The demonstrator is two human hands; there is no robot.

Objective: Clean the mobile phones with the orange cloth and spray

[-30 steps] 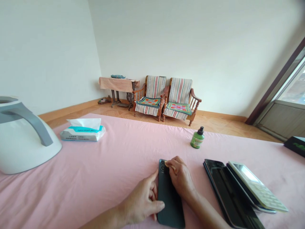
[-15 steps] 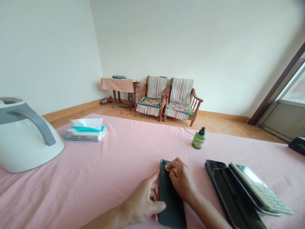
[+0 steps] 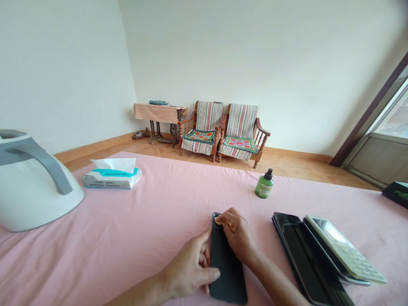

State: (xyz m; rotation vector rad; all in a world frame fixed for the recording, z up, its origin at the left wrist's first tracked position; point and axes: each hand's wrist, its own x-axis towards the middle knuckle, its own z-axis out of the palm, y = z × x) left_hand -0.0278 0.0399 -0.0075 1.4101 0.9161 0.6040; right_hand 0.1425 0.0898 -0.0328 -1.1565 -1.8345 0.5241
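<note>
A dark phone (image 3: 227,272) lies back up on the pink cloth (image 3: 165,187), its camera end pointing away from me. My left hand (image 3: 194,265) holds its left edge, the thumb resting on the back and the other fingers curled along the side. Pinched in my right hand (image 3: 237,233) is a small yellowish cloth (image 3: 219,220), pressed on the camera area at the top of the phone. That cloth and my fingers partly hide the lenses.
Right of my hands lie stacked dark phones (image 3: 306,255) and a pale keypad device (image 3: 346,248). Beyond are a green bottle (image 3: 264,186), a tissue pack (image 3: 111,176) at left, a white kettle (image 3: 38,191) at far left and a black box (image 3: 397,193) at far right.
My right hand has moved slightly up and left with the small cloth, which now covers more of the camera area. My left hand keeps its hold; the whole view has shifted a little.
</note>
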